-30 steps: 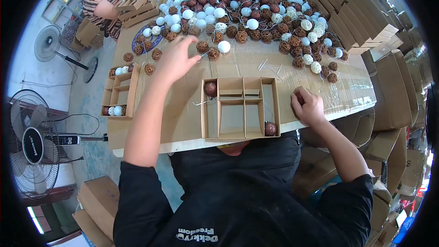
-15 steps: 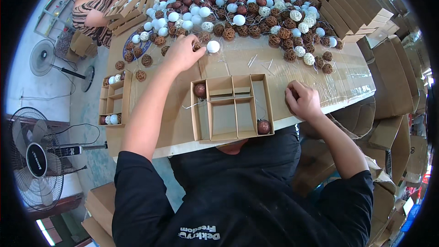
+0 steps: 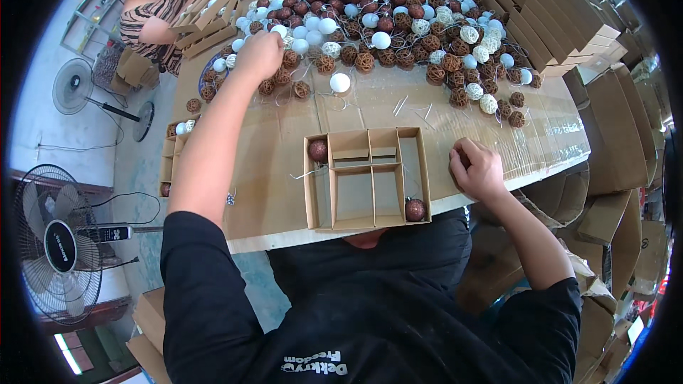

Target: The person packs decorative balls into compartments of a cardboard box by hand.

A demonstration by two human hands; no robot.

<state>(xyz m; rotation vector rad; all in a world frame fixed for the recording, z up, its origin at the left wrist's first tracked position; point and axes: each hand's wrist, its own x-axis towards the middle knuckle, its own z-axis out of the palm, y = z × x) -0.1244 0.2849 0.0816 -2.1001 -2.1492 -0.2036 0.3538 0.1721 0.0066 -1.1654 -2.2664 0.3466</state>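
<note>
Just by the bench's near edge [image 3: 274,203], the divided box [image 3: 353,194] lies open side up, its longer axis running left to right, roughly along that edge. It is thin brown cardboard, rectangular, split into compartments; glittery dark-red balls [image 3: 318,150] sit in its far-left and near-right corners. Beyond its far wall lies a smooth white ball [image 3: 340,83]; woven brown balls [image 3: 302,89] border the pile [image 3: 356,1] heaped toward the far edge. The left hand [image 3: 260,57] bends over the pile's left margin; I cannot tell whether its fingers grip anything. The right hand [image 3: 477,171] makes a loose fist by the near edge, right of the box. The left forearm [image 3: 212,146] partly hides a second box [image 3: 168,163]; cardboard trays [image 3: 548,28] crowd the far-right corner.
</note>
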